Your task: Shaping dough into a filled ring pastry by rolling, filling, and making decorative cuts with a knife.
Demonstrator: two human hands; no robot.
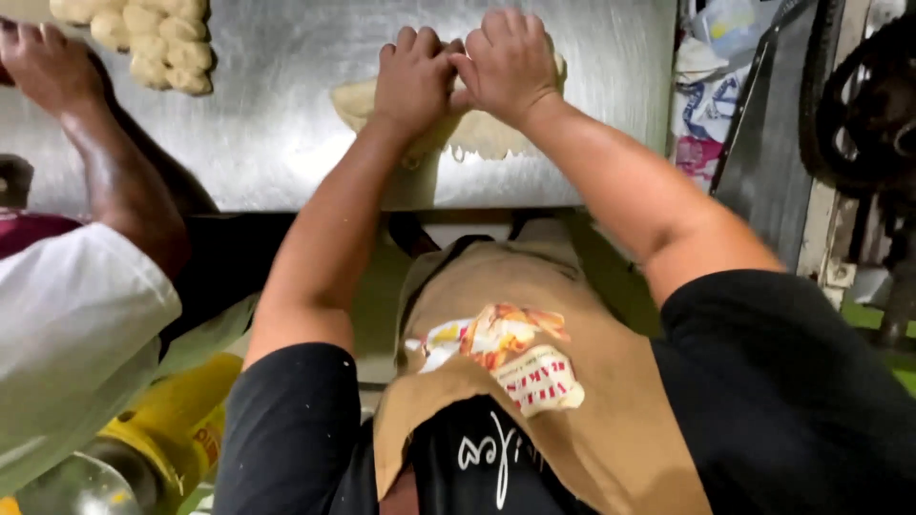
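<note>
Tan apron (534, 420) nearest; dough (487, 133) under both hands, seemingly pressed.

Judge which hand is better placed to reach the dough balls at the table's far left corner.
Left, probably. The left hand presses the dough on the side toward the dough balls; the right hand sits farther off.

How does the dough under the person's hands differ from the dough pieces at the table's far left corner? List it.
The dough under the hands is one flat, spread mass; the dough pieces are many small rounded lumps packed together. The left hand and right hand press on the flat dough, while the pieces lie untouched, with a co-worker's hand beside them. Both are pale and rest on the metal table.
</note>
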